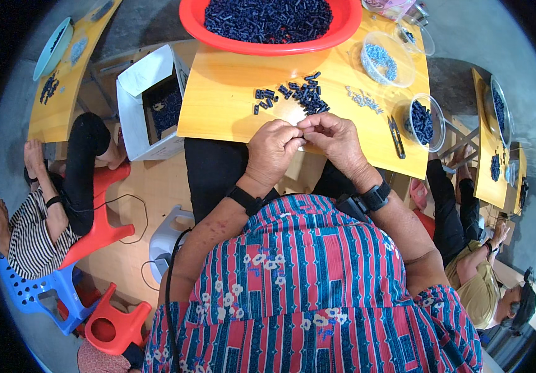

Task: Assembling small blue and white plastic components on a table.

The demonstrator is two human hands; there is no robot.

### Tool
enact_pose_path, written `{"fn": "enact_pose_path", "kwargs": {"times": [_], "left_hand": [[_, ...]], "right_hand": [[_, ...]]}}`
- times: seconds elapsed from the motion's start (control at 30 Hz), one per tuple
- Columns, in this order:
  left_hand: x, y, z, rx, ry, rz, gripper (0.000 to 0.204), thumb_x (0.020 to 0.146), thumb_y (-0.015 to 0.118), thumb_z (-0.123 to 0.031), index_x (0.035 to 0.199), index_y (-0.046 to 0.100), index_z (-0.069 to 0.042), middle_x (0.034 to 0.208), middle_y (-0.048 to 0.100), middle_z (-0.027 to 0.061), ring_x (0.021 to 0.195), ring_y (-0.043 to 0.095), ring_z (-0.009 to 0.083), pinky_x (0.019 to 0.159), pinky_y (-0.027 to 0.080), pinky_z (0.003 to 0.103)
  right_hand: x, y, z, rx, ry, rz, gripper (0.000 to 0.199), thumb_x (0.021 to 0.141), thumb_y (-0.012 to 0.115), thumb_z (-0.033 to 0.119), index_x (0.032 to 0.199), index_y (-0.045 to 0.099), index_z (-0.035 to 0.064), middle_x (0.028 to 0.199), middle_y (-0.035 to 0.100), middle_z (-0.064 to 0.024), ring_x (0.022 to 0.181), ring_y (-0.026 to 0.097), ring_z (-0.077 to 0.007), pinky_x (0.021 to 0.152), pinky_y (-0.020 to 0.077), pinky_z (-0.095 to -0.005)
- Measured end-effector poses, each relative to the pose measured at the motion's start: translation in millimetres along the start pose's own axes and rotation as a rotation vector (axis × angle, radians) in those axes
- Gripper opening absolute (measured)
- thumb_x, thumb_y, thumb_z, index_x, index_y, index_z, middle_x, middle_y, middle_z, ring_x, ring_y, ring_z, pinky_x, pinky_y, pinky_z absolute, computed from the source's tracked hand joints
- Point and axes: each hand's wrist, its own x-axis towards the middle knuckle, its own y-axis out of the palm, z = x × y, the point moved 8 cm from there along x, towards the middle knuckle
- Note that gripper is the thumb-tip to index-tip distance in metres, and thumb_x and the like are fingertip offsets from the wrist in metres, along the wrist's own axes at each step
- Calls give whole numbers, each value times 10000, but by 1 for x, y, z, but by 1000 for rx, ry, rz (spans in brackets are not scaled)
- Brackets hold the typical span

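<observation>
My left hand [273, 148] and my right hand [339, 142] meet at the table's near edge, fingertips pinched together. What they pinch is small and mostly hidden by the fingers. Just beyond them lies a loose pile of small dark plastic pieces [308, 96], with several more scattered to its left. To the right of that pile are small silvery metal parts [364, 99]. A pair of dark-handled nippers [396, 137] rests on the table to the right of my right hand.
A red basin [218, 42] full of dark pieces stands at the yellow table's [218, 93] far side. At right are a clear tub of silvery parts [380, 62] and a clear tub of dark pieces [422, 121]. A white box [136, 118] is at left. People sit at both sides.
</observation>
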Motion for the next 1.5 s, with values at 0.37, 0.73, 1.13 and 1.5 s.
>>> {"fn": "enact_pose_path", "kwargs": {"times": [0.37,0.73,1.13,1.5], "left_hand": [[-11,4,10,68,27,-29,101,738,770,-111,785,703,-53,789,650,108,832,654,302,716,531,377],[-23,9,40,-32,3,11,453,845,730,-177,1227,570,6,1162,621,187,1095,629,327,898,520,386],[-14,9,50,-47,12,25,405,829,739,-169,1172,604,-2,1126,636,178,1064,638,324,880,524,384],[-18,14,46,-70,-17,36,360,815,748,-162,1121,635,-9,1093,650,171,1036,646,321,863,527,382]], "right_hand": [[14,52,77,-427,-756,101,273,889,668,226,1070,686,23,960,672,-134,923,643,-313,861,511,-401],[11,91,54,-674,-871,303,631,874,576,609,1219,616,83,1078,617,-156,1046,578,-365,958,457,-466],[10,90,54,-635,-821,305,695,764,685,635,1144,661,54,1036,624,-159,987,587,-358,922,481,-440],[12,87,56,-601,-766,323,638,673,807,460,1132,651,44,1040,603,-142,1034,553,-344,929,479,-422]]}}
